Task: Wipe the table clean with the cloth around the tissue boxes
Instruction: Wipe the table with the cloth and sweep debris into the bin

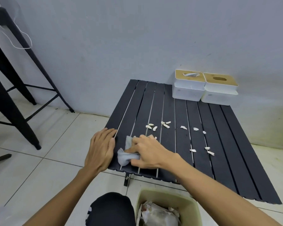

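Closest to the viewer, a pale bin (166,193) holds crumpled paper, beside a knee in black cloth (111,207). Just beyond them, the right hand (148,152) lies on the near left part of a low black slatted table (219,160). Its thumb and bent fingers grip a bunched grey cloth (124,158), which is pressed to the slats and pokes out to the hand's left and from under its fingertips. Immediately left of the cloth, the left hand (101,149) rests flat on the table's left edge, fingers straight and together, holding nothing. Past the right hand's fingertips and off to its right, small white scraps (166,125) are scattered across the middle slats; one lies just at the fingertips. Well beyond the grip, at the table's far right corner against a grey wall (121,46), two white tissue boxes (189,87) with wooden lids stand side by side, touching. Far left of both hands, a black stool (15,95) stands on the tiled floor (55,136).
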The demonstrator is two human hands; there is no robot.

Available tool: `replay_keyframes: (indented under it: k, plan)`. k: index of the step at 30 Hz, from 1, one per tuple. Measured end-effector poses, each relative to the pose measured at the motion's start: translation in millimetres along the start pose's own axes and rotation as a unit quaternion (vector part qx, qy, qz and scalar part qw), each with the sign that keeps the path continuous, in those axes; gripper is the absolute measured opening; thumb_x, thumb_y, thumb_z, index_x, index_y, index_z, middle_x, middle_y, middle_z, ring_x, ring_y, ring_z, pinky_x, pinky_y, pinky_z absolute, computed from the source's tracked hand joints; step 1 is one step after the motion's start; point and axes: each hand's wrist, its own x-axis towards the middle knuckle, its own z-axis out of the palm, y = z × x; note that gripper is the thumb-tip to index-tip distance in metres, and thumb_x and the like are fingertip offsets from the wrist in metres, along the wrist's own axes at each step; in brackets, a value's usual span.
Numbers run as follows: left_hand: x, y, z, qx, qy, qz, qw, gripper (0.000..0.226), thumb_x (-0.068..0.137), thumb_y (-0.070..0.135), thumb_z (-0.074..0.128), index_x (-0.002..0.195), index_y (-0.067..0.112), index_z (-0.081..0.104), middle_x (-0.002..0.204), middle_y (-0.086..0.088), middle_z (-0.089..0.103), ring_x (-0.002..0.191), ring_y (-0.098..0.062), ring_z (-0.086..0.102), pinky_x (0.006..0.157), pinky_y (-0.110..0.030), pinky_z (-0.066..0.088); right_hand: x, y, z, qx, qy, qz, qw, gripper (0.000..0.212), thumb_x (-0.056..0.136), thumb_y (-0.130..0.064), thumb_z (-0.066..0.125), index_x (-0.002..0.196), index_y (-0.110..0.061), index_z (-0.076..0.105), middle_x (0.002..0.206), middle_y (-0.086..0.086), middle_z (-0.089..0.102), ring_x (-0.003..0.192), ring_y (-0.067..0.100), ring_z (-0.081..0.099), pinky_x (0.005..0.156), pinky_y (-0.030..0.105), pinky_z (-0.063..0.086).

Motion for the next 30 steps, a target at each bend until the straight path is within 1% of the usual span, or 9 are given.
replay_keyframes:
  k: [3,5,7,9,17,19,22,26,30]
  plan:
    - [0,-1,0,-0.005,0.003,0.001,1.0,0.059,0.098,0.037,0.016,0.135,0.013,0.055,0.139,-0.002,0.054,0.136,-0.016,0.038,0.115,-0.033,0.021,0,8,-17,0.101,-0.005,-0.019,0.995,0.026,0.079,-0.024,0.054,0.091,-0.017,0.076,0.074,0.01,0.057,0.073,0.027,0.049,0.071,0.044,0.047]
    - [1,-1,1,-0.006,0.003,0.002,1.0,0.059,0.099,0.038,0.015,0.135,0.014,0.055,0.138,-0.001,0.054,0.136,-0.016,0.037,0.115,-0.033,0.021,3,21,-34,0.217,0.057,0.03,0.974,0.019,0.078,-0.016,0.059,0.084,-0.014,0.077,0.072,0.005,0.065,0.069,0.013,0.056,0.069,0.031,0.049]
    - [1,-1,1,-0.008,0.003,0.005,1.0,0.058,0.099,0.038,0.015,0.135,0.015,0.055,0.138,0.0,0.054,0.136,-0.016,0.037,0.115,-0.032,0.02,13,39,-61,0.29,0.108,0.096,0.946,0.022,0.079,-0.022,0.057,0.085,-0.02,0.078,0.081,-0.004,0.072,0.074,0.004,0.062,0.069,0.019,0.049]
    - [0,0,-1,-0.007,0.006,0.008,1.0,0.058,0.1,0.037,0.015,0.135,0.015,0.055,0.138,0.001,0.054,0.136,-0.015,0.037,0.115,-0.032,0.02,29,63,-86,0.316,0.129,0.147,0.928,0.024,0.076,-0.031,0.052,0.074,-0.021,0.073,0.08,-0.007,0.073,0.076,0.007,0.064,0.071,0.023,0.05]
    - [2,-1,2,0.002,-0.005,0.003,1.0,0.056,0.1,0.037,0.015,0.138,0.019,0.052,0.141,0.005,0.051,0.138,-0.011,0.032,0.115,-0.029,0.018,123,137,-85,0.066,0.049,0.185,0.979,0.039,0.083,-0.024,0.051,0.114,-0.012,0.069,0.115,0.014,0.067,0.112,0.033,0.058,0.098,0.042,0.047]
    - [1,-2,2,0.002,-0.009,0.004,1.0,0.056,0.101,0.038,0.015,0.139,0.021,0.051,0.142,0.007,0.049,0.139,-0.009,0.031,0.115,-0.027,0.016,135,142,-59,0.026,-0.026,0.185,0.982,0.053,0.081,-0.035,0.042,0.127,-0.019,0.062,0.127,0.017,0.056,0.124,0.04,0.047,0.104,0.05,0.04]
    - [1,-2,4,0.002,-0.015,0.0,1.0,0.055,0.101,0.039,0.015,0.14,0.022,0.05,0.143,0.009,0.048,0.14,-0.007,0.029,0.115,-0.024,0.014,130,145,-22,-0.026,-0.093,0.18,0.979,0.049,0.096,-0.034,0.035,0.144,-0.032,0.046,0.145,0.014,0.042,0.134,0.04,0.037,0.108,0.057,0.032]
    - [2,-2,5,0.005,-0.021,0.0,1.0,0.055,0.101,0.04,0.015,0.14,0.022,0.05,0.144,0.008,0.048,0.141,-0.007,0.028,0.115,-0.025,0.015,101,138,-9,0.001,-0.077,0.088,0.993,0.039,0.101,-0.024,0.035,0.136,-0.027,0.051,0.119,0.007,0.047,0.113,0.034,0.049,0.098,0.056,0.041]
    - [1,-1,4,0.012,-0.025,0.003,1.0,0.055,0.101,0.04,0.016,0.14,0.022,0.051,0.144,0.007,0.049,0.141,-0.008,0.029,0.114,-0.021,0.013,57,122,-9,0.001,-0.079,0.025,0.997,0.045,0.099,-0.009,0.039,0.141,-0.018,0.05,0.141,0.013,0.045,0.13,0.036,0.044,0.101,0.055,0.043]
